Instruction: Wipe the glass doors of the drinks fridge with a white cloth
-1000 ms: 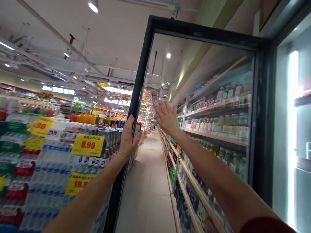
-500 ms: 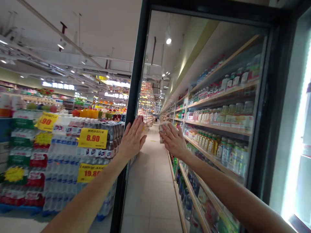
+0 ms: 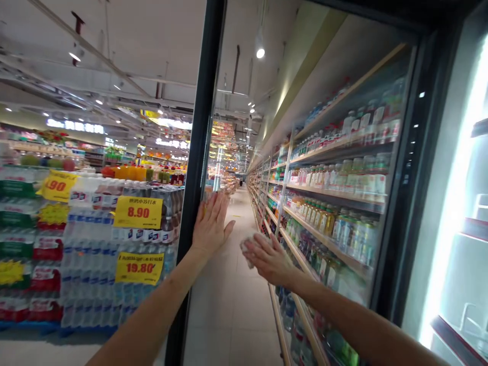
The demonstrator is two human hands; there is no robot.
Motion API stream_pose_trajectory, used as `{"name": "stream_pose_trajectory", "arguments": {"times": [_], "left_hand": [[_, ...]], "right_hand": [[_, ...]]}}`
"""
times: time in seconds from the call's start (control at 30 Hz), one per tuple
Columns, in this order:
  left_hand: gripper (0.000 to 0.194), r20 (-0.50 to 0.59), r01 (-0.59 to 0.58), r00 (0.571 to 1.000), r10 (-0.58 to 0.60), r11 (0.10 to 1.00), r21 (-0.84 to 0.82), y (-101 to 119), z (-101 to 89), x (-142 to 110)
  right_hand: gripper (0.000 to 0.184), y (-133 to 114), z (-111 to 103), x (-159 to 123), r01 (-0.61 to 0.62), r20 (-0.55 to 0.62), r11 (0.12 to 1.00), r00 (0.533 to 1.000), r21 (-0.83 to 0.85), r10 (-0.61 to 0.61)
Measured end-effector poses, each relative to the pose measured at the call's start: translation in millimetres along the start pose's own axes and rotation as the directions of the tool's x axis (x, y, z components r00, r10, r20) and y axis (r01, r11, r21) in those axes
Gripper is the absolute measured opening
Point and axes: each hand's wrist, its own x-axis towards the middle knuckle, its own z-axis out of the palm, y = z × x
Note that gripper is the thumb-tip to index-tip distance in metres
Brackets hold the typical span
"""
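Observation:
A glass door (image 3: 238,290) with a black frame stands before me, swung outward. My left hand (image 3: 211,223) lies flat against it beside the black upright (image 3: 198,132), fingers stretched and thumb apart. Under my right hand (image 3: 272,259) is a crumpled whitish cloth (image 3: 247,250), pressed to the glass by the palm and fingers. Most of the cloth is hidden behind that hand, and some motion blurs its edge.
Shelves of bottled drinks (image 3: 335,183) show through or in the glass on the right. A lit cooler interior (image 3: 453,244) is at the far right. Left of the door stand stacked bottle packs (image 3: 89,264) with yellow price signs (image 3: 138,212). Pale floor tiles (image 3: 213,335) run ahead.
My right hand has moved down the glass with the cloth. My left hand stays flat by the frame, slightly lower in view. The view has shifted a little.

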Motion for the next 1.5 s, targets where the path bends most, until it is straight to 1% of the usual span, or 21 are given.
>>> {"name": "stream_pose_trajectory", "arguments": {"times": [0.1, 0.2, 0.37, 0.43, 0.47, 0.57, 0.6, 0.63, 0.73, 0.8, 0.87, 0.97, 1.0, 1.03, 1.13, 1.2, 1.27, 1.37, 1.4, 1.43, 1.5], "left_hand": [[0.063, -0.008, -0.004, 1.000, 0.004, 1.000, -0.010, -1.9, 1.0, -1.1], [0.064, -0.030, -0.003, 1.000, 0.002, 1.000, -0.027, 0.1, 2.1, -2.2], [0.058, -0.058, 0.065, 0.996, -0.068, 0.996, -0.059, 29.3, 7.8, -7.4], [0.056, -0.070, 0.048, 0.996, -0.052, 0.998, -0.050, 41.7, 10.9, -10.5], [0.057, -0.074, 0.039, 0.996, -0.041, 0.998, -0.040, 46.0, 12.1, -11.7], [0.059, -0.091, 0.042, 0.995, -0.043, 0.999, -0.008, 50.9, 13.5, -13.4], [0.060, -0.092, 0.046, 0.995, -0.046, 0.999, -0.004, 50.6, 13.3, -13.4], [0.060, -0.091, 0.048, 0.995, -0.048, 0.999, -0.002, 49.9, 12.9, -13.3], [0.060, -0.092, 0.046, 0.995, -0.045, 0.999, 0.004, 47.5, 11.8, -12.5], [0.060, -0.095, 0.043, 0.995, -0.043, 0.999, 0.004, 47.0, 11.8, -12.4], [0.060, -0.102, 0.042, 0.994, -0.042, 0.999, 0.003, 47.8, 12.4, -12.7], [0.059, -0.104, 0.047, 0.993, -0.046, 0.999, 0.007, 49.3, 13.7, -13.3], [0.060, -0.107, 0.047, 0.993, -0.046, 0.999, 0.008, 49.1, 14.1, -13.3], [0.060, -0.110, 0.044, 0.993, -0.043, 0.999, 0.007, 48.3, 14.3, -13.2], [0.060, -0.126, 0.028, 0.992, -0.028, 1.000, -0.010, 42.9, 14.3, -12.1], [0.059, -0.134, 0.020, 0.991, -0.024, 0.999, -0.025, 41.2, 13.7, -12.5], [0.057, -0.133, 0.040, 0.990, -0.045, 0.998, -0.040, 46.7, 13.4, -16.9], [0.054, -0.076, 0.024, 0.997, -0.032, 0.994, -0.102, 72.6, 14.7, -34.0], [0.052, -0.054, -0.006, 0.999, -0.001, 0.992, -0.129, 83.9, 15.6, -41.6], [0.051, -0.033, -0.031, 0.999, 0.027, 0.988, -0.149, 95.0, 16.6, -49.2], [0.050, -0.016, -0.046, 0.999, 0.044, 0.987, -0.152, 112.4, 18.3, -61.6]], "right_hand": [[0.043, 18.9, -7.0, -11.0, -0.179, -0.037, 0.983, 0.983, -0.034, 0.178], [0.046, 40.3, -13.8, -6.4, -0.552, -0.154, 0.830, 0.830, -0.087, 0.536], [0.039, 5.2, -1.4, -19.8, -0.268, -0.059, 0.963, 0.962, -0.019, 0.266], [0.040, 1.9, 1.8, -33.6, -0.323, -0.072, 0.946, 0.944, 0.002, 0.322], [0.042, 6.9, 1.2, -39.8, -0.461, -0.123, 0.887, 0.881, -0.003, 0.457], [0.048, 27.8, -5.0, -48.0, -0.862, -0.347, 0.505, 0.463, 0.036, 0.815], [0.049, 29.1, -6.4, -46.3, -0.901, -0.378, 0.429, 0.379, 0.055, 0.844], [0.050, 25.7, -6.7, -42.9, -0.897, -0.365, 0.438, 0.390, 0.056, 0.845], [0.047, 0.4, -2.1, -33.1, -0.678, -0.189, 0.734, 0.717, 0.032, 0.671], [0.045, -6.8, 0.3, -38.0, -0.606, -0.140, 0.795, 0.785, 0.030, 0.604], [0.044, 3.7, -1.7, -54.7, -0.745, -0.218, 0.666, 0.648, 0.016, 0.730], [0.046, 27.0, -7.3, -81.7, -0.934, -0.340, 0.353, 0.316, 0.050, 0.886], [0.047, 28.3, -7.5, -86.3, -0.946, -0.348, 0.318, 0.280, 0.057, 0.895], [0.048, 25.0, -6.5, -88.4, -0.936, -0.330, 0.349, 0.314, 0.050, 0.890], [0.047, 0.9, 0.2, -89.0, -0.743, -0.178, 0.670, 0.660, -0.006, 0.730], [0.047, -6.3, 2.3, -95.3, -0.637, -0.132, 0.771, 0.766, -0.019, 0.630], [0.047, 1.7, 0.5, -108.2, -0.736, -0.216, 0.677, 0.665, -0.023, 0.715], [0.049, 16.6, -2.1, -123.3, -0.933, -0.385, 0.355, 0.310, 0.051, 0.869], [0.050, 15.0, -0.9, -124.1, -0.949, -0.404, 0.306, 0.253, 0.072, 0.879], [0.050, 9.2, 1.5, -123.2, -0.943, -0.396, 0.323, 0.270, 0.074, 0.878], [0.049, -10.4, 7.8, -120.8, -0.861, -0.304, 0.508, 0.474, 0.039, 0.826]]}}
